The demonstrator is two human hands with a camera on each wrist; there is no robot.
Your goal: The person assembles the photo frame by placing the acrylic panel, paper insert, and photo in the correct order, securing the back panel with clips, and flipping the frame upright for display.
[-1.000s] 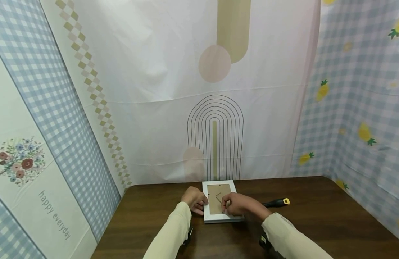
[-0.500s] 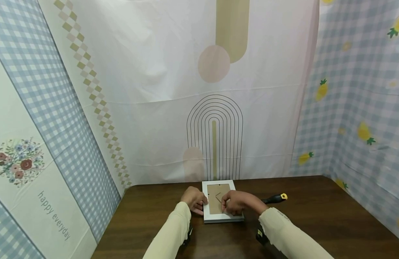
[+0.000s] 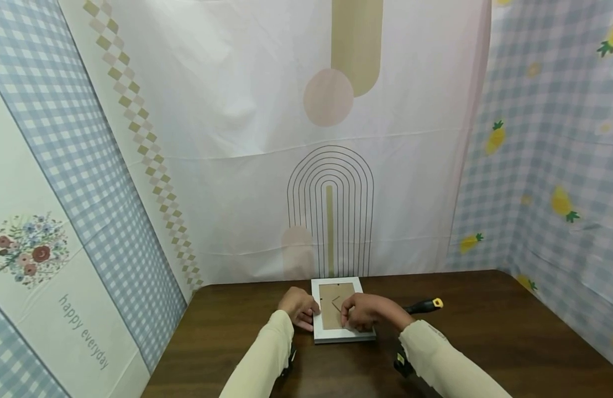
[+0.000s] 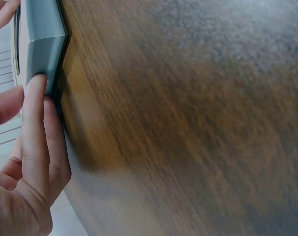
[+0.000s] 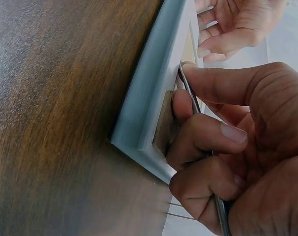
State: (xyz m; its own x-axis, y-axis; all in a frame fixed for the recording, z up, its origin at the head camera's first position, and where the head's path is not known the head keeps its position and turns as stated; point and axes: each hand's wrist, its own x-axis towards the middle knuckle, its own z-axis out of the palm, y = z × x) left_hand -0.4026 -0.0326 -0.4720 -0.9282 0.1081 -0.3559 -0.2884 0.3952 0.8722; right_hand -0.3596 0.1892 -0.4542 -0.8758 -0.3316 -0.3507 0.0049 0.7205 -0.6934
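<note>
A white picture frame (image 3: 331, 334) lies with its brown backing board (image 3: 330, 319) facing up on the table. My left hand (image 3: 298, 307) pinches its left side; in the left wrist view the thumb is at the upper edge and the fingers (image 4: 35, 132) lie along the outer side. My right hand (image 3: 361, 312) grips a screwdriver (image 3: 425, 306), whose black handle with a yellow end sticks out behind the wrist. In the right wrist view the thin metal shaft (image 5: 189, 88) runs between thumb and curled fingers to the frame's inner edge. Its very tip is hidden.
The dark wooden table (image 3: 485, 331) reaches back to a white patterned cloth (image 3: 236, 210). Checked cloths (image 3: 540, 182) hang at both sides. A small black device (image 3: 402, 362) sits under the right sleeve.
The right wrist and the screwdriver's handle have shifted slightly left and back, while the fingers stay at the same spot on the frame. The left hand and frame keep their place.
</note>
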